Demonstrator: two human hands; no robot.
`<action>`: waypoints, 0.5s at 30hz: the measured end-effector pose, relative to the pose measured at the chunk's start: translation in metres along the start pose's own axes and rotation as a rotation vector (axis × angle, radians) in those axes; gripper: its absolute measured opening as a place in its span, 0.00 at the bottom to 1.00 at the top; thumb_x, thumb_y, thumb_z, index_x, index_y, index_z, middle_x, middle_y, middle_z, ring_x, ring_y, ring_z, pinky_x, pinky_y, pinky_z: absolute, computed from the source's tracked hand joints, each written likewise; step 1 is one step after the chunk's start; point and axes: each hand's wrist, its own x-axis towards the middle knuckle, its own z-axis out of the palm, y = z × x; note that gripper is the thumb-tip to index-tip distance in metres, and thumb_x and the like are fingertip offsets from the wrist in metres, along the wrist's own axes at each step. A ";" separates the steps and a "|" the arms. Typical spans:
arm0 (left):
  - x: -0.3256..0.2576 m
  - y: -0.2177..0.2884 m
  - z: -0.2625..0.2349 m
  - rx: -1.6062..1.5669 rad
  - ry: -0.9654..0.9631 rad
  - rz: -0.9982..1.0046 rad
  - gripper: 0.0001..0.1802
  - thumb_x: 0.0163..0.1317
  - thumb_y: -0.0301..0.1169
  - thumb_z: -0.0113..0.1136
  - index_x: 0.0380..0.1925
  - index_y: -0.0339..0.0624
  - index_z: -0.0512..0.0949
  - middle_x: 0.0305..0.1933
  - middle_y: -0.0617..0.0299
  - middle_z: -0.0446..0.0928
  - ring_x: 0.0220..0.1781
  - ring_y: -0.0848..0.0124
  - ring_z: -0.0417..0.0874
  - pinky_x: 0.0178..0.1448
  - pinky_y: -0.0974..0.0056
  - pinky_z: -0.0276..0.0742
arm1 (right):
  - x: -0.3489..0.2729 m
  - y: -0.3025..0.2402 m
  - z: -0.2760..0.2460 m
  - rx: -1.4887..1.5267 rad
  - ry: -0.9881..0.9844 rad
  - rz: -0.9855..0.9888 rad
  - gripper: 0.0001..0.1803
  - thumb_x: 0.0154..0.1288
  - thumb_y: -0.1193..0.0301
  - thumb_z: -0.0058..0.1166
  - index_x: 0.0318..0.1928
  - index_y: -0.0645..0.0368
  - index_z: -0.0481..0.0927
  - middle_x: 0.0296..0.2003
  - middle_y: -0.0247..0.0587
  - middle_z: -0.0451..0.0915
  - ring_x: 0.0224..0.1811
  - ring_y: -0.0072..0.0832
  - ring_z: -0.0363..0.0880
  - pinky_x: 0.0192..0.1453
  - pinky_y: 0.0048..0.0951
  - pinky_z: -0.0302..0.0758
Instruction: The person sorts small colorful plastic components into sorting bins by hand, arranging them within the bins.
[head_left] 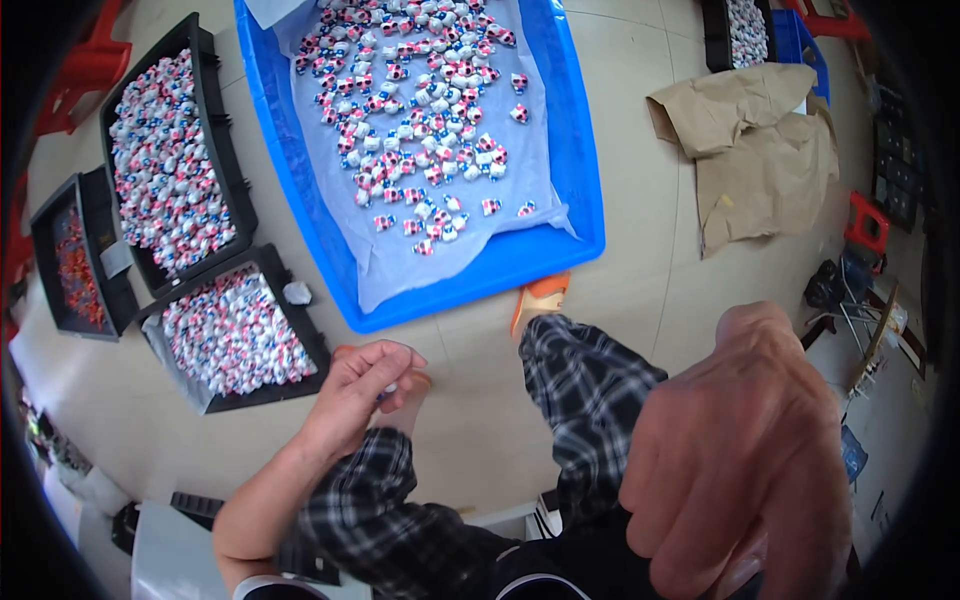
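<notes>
My left hand (365, 388) is closed above my left leg, its fingers curled round a small white-and-blue piece (388, 390) that barely shows. Large and close to the camera, my right hand (745, 440) has its fingers bent downward and pressed together; whatever they hold is hidden. In front of me lies a blue tray (455, 303) lined with a pale sheet (400, 265). Scattered over the sheet are many small white, pink and blue figures (430, 130). Both hands are apart from the tray.
On the left floor stand a long black crate (243, 205) and a smaller black crate (312, 335), both full of similar pieces. Beside them, another black box (122, 290) holds small orange pieces. Brown paper (760, 170) lies at right, near a red stool (866, 222).
</notes>
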 end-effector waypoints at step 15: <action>-0.163 0.031 0.174 -0.796 0.124 0.524 0.14 0.64 0.26 0.49 0.49 0.40 0.70 0.45 0.60 0.74 0.45 0.67 0.77 0.42 0.68 0.68 | 0.175 -0.194 0.092 0.065 -0.285 0.353 0.11 0.64 0.74 0.46 0.45 0.64 0.78 0.37 0.35 0.80 0.30 0.14 0.73 0.29 0.19 0.69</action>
